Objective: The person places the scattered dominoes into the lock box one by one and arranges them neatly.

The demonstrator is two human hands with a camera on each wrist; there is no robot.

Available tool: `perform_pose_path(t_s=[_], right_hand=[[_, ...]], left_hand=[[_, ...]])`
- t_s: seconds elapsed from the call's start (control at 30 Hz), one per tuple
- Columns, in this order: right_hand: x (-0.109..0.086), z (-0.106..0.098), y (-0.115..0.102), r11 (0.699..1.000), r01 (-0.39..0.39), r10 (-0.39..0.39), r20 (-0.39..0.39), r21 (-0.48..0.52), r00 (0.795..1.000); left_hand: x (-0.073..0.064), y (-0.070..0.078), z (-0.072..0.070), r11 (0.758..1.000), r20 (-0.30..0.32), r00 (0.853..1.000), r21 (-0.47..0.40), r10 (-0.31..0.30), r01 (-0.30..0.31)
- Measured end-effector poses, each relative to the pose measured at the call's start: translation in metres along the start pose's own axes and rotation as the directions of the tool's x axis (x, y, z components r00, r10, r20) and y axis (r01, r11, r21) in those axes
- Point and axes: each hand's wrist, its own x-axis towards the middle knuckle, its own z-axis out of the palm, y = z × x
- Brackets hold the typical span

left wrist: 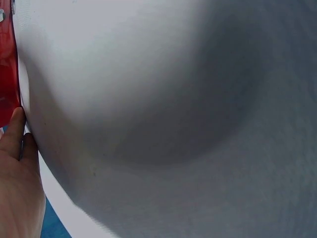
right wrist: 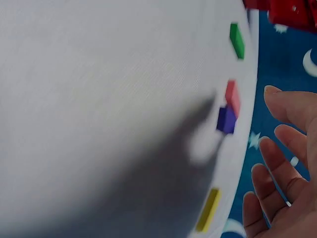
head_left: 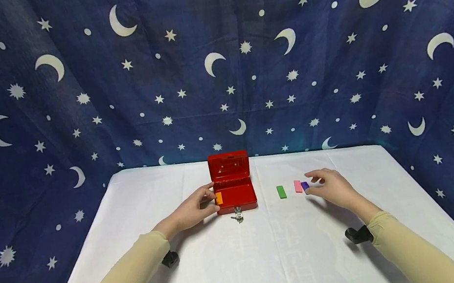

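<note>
A small red metal cash box (head_left: 236,206) stands on the table with its lid (head_left: 228,163) raised at the back. Inside, along its left wall, lies an orange block (head_left: 219,198). My left hand (head_left: 192,210) rests at the box's left side, fingertips touching it. Above the table, my right hand (head_left: 333,189) hovers with fingers spread and nothing held, close to a purple block (head_left: 305,186). That block touches a pink block (head_left: 298,186); a green block (head_left: 281,192) lies farther left. In the right wrist view a yellow block (right wrist: 208,210) lies beyond the purple one; the hand hides it from the head view.
A metal latch (head_left: 238,212) with small keys (head_left: 237,218) hangs at the box's front. White cloth (head_left: 247,267) covers the table. A dark blue curtain (head_left: 235,21) with moons and stars surrounds the back and sides. Each wrist carries a black camera.
</note>
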Motion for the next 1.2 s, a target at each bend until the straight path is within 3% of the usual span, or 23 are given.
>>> perform_pose_path(t_s=[0.4,0.57,0.9,1.2], right_hand=[[-0.003,-0.002,0.025,0.992,-0.084,0.089,0.04,-0.096,0.995],[-0.004,-0.006,0.033,0.988,-0.1,0.103,0.021,-0.114,0.994],[-0.011,-0.019,0.06,0.968,-0.213,0.212,-0.02,-0.13,0.977],[-0.016,-0.018,0.065,0.963,-0.242,0.235,-0.067,-0.121,0.97]], left_hand=[[0.001,-0.001,0.0,1.0,0.0,1.0,0.006,-0.004,0.004],[0.001,0.0,0.0,1.0,-0.001,1.0,0.013,-0.011,0.011],[0.0,0.0,0.0,1.0,0.0,1.0,0.013,-0.011,0.011],[0.0,0.0,0.0,1.0,-0.002,1.0,0.021,-0.008,0.008]])
